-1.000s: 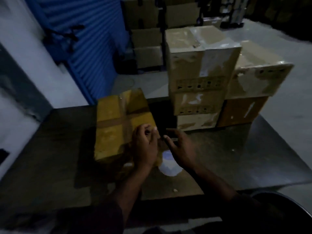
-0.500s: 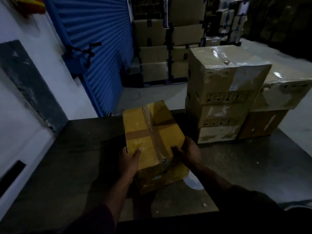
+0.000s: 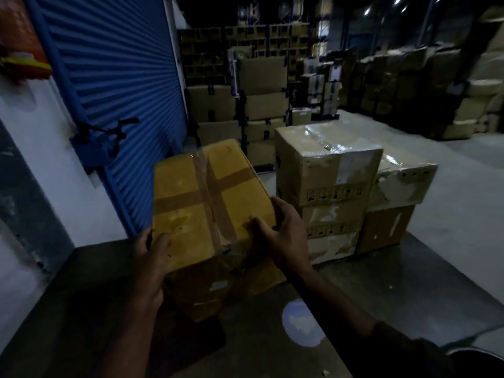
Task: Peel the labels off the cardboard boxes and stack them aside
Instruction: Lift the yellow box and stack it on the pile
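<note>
L hand point(image 3: 151, 257) & R hand point(image 3: 281, 236) both curled, prob. gripping, forearms extended fwd.

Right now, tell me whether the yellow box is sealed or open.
Sealed. Crossed tape strips run unbroken over the closed top flaps of the yellow box, held between the left hand and right hand.

Bare forearms; a dark sleeve point(image 3: 395, 347) covers the right arm above the forearm.

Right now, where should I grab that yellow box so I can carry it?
Take the yellow box by its two long side edges, one hand from each side, as the left hand and right hand do. It is wide and tilted, so one hand would likely let it tip.
</note>
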`<state>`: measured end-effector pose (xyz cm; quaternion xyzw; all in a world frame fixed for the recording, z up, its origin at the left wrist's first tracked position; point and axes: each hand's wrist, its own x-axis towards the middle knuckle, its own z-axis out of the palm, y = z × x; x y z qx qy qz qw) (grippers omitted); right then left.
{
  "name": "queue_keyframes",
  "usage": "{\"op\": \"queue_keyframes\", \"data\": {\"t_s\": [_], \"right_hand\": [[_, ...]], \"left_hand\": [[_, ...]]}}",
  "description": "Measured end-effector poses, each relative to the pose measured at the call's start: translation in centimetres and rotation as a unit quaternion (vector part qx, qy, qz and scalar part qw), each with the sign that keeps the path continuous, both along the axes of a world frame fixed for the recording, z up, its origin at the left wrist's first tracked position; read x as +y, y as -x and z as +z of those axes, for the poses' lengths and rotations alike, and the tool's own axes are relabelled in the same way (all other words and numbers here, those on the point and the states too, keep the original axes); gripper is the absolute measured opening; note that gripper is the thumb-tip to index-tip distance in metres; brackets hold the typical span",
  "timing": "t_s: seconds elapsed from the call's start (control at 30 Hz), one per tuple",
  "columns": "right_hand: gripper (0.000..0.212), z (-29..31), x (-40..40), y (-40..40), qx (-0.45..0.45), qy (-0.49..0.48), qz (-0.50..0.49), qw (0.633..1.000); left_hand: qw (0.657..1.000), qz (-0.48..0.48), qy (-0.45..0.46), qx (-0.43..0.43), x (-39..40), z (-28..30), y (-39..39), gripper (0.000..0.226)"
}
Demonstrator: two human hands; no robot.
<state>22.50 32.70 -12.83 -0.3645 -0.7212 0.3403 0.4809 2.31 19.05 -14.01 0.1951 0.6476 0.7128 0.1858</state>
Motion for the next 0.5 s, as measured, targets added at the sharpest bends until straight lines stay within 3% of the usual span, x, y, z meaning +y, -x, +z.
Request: {"op": "queue_keyframes", "data": {"t_s": [0.23,0.5], "right_hand": [[0.080,8.7,1.8,-1.2,0.125,-0.043,0.016,0.991],[0.065,16.0,6.1,-8.5,0.162,-0.091,-0.078,0.979]], "left_hand": [[0.987,-0.031,-0.116,0.111,1.2,11.9,-2.2,0.028],[0.963,-0.102,-0.192,0.161,8.5,19.6,-7.8,0.037]]}}
